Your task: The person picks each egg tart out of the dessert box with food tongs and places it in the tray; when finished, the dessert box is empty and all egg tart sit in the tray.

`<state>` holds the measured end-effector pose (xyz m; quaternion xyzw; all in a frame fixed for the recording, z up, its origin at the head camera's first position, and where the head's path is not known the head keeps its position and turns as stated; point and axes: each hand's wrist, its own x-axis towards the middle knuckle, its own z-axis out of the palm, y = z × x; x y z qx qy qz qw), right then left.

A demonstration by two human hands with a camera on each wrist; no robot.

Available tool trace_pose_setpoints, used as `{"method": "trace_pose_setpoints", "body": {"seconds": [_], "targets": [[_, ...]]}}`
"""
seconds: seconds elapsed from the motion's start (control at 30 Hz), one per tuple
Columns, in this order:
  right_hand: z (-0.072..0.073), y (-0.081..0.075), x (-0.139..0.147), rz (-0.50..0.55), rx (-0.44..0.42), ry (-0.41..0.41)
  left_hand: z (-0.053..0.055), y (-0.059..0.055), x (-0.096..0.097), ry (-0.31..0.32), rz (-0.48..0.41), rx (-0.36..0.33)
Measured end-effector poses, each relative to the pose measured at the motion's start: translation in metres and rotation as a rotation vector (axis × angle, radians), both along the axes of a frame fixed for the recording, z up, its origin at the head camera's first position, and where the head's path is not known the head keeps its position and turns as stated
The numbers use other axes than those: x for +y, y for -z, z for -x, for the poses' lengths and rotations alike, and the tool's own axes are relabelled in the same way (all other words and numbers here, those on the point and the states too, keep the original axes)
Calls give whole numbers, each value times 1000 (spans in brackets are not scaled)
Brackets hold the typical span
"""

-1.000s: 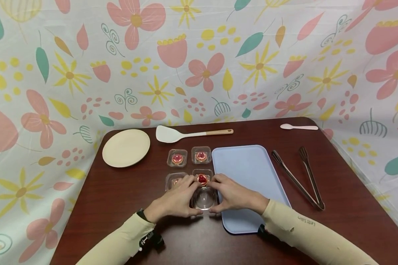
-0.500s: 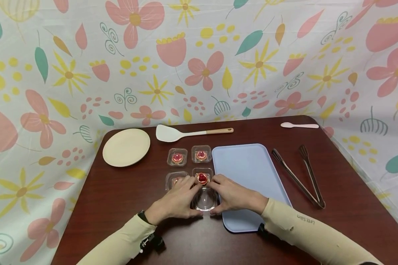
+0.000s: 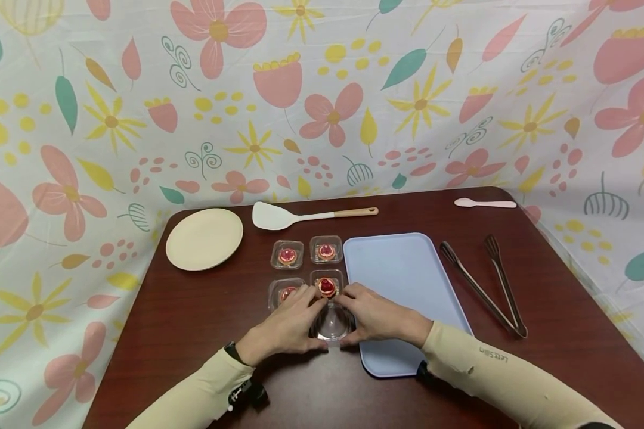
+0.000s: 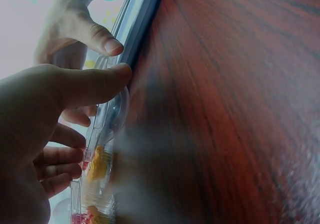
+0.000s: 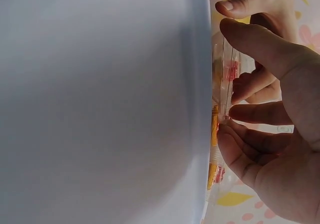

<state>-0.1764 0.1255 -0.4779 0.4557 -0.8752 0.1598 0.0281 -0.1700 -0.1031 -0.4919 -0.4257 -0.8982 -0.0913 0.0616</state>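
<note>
A dark wooden table (image 3: 193, 322) carries a pale blue tray (image 3: 402, 274), a cream plate (image 3: 204, 238), a white spatula (image 3: 279, 217), metal tongs (image 3: 488, 286), a pink spoon (image 3: 485, 204) and four small clear boxes, each with a red-topped tart; over the last second the scene has scarcely altered, the hands having crept only slightly toward the far edge while the near-right box (image 3: 330, 304) stays just beside the tray with its domed lid (image 3: 331, 325) folded open toward the person; the left hand (image 3: 287, 325) and right hand (image 3: 378, 319) pinch this box from either side, fingers curled on its plastic rim; the tart (image 3: 327, 288) sits uncovered in the base, so the opening appears essentially complete.
</note>
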Motion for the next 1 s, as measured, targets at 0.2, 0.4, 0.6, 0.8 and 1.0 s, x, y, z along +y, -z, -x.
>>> {"method": "trace_pose_setpoints", "body": {"seconds": [0.2, 0.4, 0.6, 0.8, 1.0], "targets": [[0, 1, 0, -21, -10, 10, -1, -1, 1, -6, 12, 0], [-1, 0, 0, -28, -18, 8, -2, -1, 0, -15, 12, -12], [2, -5, 4, -19, -61, 46, 0, -5, -5, -16, -44, -70], [12, -14, 5, -11, -81, 85, 6, -11, -8, -28, -52, -58], [25, -23, 7, 25, -106, 143, 13, -16, -9, -31, -98, -67]]}}
